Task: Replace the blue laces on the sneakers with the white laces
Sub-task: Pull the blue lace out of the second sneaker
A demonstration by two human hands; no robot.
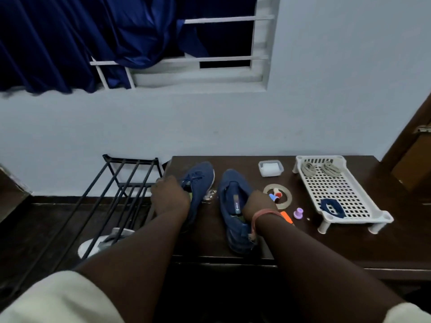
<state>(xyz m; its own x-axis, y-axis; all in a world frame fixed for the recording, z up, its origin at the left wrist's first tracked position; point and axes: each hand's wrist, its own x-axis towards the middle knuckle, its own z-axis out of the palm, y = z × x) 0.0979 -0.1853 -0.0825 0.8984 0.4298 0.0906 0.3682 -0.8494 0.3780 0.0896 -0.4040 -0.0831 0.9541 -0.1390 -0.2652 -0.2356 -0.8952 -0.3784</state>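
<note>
Two blue sneakers stand on the dark wooden table (326,243). My left hand (169,198) grips the left sneaker (200,180) at its opening, fingers curled over the collar. My right hand (258,203) holds the right sneaker (231,197) at its opening, with the fingers hidden inside or behind the shoe. The left sneaker still shows blue laces near its tongue; on the right one I cannot tell. A white perforated tray (363,206) holds two coiled pale laces (319,169) at its far end and a bundled blue lace (331,207) at its near end.
A small white lidded box (270,168), a tape ring (287,199) with small spools inside, a purple spool (298,213) and an orange marker (287,217) lie between shoes and tray. A black metal rack (112,197) stands left of the table, with a light shoe (98,243) beneath it.
</note>
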